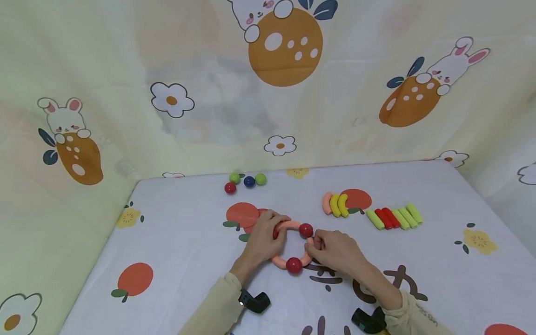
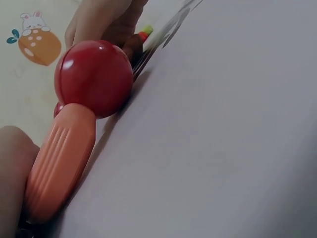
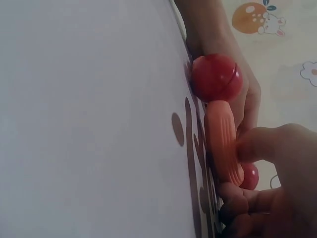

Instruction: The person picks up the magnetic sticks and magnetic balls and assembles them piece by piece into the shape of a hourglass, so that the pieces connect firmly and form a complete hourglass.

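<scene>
Closing the ring of pink arcs and red balls, well inside the counter's far edge, seems in hand. The left hand grips one side, the right hand pinches an arc; next probably calls for firm, aligned pressing.

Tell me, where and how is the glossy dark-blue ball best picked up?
Likely at its widest part, near and far sides, coming down from above: the dark-blue ball is round, its near side looks free, while a glossy light-green ball sits close on its right, a second green ball on its left.
</scene>
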